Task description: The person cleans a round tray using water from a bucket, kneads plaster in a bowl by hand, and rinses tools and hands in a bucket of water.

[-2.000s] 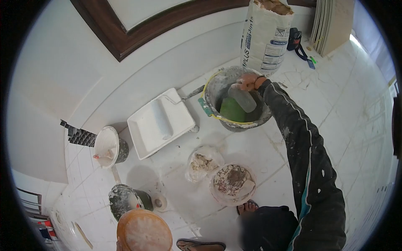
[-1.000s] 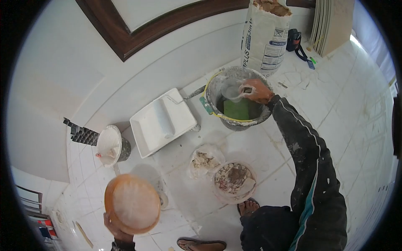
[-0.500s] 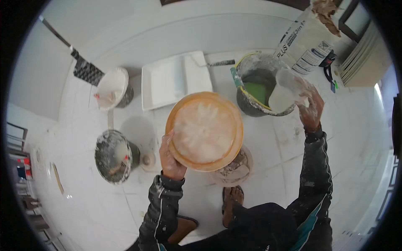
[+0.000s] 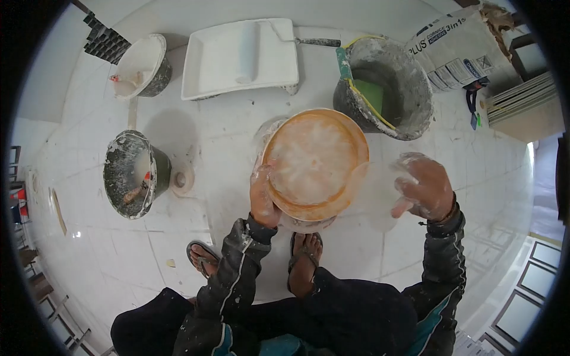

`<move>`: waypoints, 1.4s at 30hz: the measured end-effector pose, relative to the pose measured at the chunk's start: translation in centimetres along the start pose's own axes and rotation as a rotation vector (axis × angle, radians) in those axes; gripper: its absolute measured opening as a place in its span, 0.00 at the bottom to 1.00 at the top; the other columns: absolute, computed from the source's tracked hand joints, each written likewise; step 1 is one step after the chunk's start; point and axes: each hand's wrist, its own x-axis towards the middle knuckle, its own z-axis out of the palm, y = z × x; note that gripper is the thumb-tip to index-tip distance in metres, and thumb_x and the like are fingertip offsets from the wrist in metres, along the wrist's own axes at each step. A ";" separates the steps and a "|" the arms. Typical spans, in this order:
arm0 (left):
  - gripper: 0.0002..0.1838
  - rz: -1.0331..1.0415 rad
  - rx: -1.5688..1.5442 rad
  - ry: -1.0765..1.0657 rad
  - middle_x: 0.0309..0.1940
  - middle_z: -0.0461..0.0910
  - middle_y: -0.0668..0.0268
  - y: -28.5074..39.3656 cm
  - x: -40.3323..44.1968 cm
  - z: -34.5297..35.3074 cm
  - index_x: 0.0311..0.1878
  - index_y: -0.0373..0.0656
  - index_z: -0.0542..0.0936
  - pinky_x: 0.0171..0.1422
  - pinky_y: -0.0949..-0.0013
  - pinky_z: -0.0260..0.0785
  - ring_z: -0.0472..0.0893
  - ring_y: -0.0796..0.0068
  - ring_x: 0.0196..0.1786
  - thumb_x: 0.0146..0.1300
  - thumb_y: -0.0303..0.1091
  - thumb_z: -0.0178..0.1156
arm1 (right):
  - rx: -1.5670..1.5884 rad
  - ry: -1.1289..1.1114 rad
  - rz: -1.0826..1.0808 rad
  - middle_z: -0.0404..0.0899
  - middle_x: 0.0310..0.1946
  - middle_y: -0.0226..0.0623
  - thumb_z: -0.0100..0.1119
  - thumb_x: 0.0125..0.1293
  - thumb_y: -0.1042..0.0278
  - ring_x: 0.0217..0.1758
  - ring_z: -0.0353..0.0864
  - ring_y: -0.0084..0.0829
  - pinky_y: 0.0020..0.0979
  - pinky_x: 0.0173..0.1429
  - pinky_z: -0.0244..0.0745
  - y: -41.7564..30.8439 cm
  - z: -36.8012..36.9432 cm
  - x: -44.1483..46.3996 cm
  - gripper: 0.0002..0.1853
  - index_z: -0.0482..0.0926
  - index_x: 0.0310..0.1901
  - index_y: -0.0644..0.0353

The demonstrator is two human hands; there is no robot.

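My left hand grips the left rim of a round orange bowl, thumb over the edge. Inside the bowl lies a whitish, blurred layer of powder or liquid. My right hand is closed around a translucent plastic container, which is smeared by motion. That container is at the bowl's right rim; whether the two touch I cannot tell. Below the bowl, mostly covered by it, stands another pale tub on the floor.
A dirty black bucket with a green object inside stands at the back right, near an adhesive bag. A white roller tray stands behind the bowl. Two smaller buckets, one white and one dark, are at left.
My right hand has brought the translucent container out of the black bucket, toward me and to the bowl's right side. The view has shifted, and my left hand still holds the bowl.
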 end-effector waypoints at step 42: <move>0.22 0.162 0.292 -0.114 0.50 0.73 0.61 -2.5 0.2 -0.7 0.61 0.34 0.68 0.56 0.66 0.73 0.76 0.71 0.52 0.65 0.34 0.52 | -0.101 0.429 0.371 0.80 0.46 0.52 0.50 0.69 0.46 0.45 0.81 0.44 0.36 0.46 0.77 3.6 -0.5 -2.3 0.25 0.77 0.34 0.65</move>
